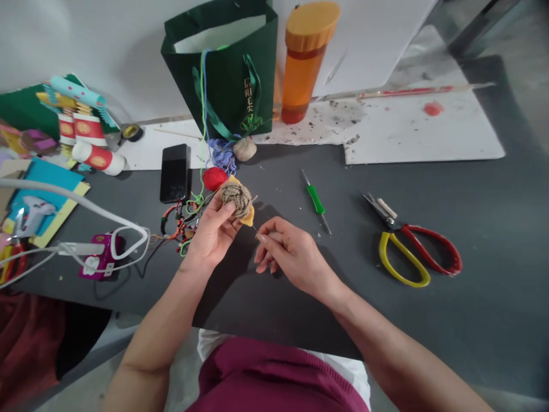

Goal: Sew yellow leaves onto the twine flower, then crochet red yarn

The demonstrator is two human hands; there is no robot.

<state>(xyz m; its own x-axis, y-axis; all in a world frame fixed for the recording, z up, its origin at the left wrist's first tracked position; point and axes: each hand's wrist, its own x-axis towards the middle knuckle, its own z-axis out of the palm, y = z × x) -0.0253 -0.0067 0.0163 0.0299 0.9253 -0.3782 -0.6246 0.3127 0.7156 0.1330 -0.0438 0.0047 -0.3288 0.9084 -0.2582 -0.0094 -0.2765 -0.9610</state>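
My left hand is closed around a small round piece of yarn work, with brown coiled cord on top and yellow points at its edge. My right hand is pinched just beyond the piece's lower right edge. Between its thumb and forefinger is a thin dark length, a needle or a thread; I cannot tell which. Behind the left hand lie a red ball of yarn, a beige ball of yarn and a tangle of blue yarn.
A green-handled tool and large scissors lie to the right. A black phone, beaded cords and a purple device with white cables are at left. Behind stand a green paper bag and an orange bottle.
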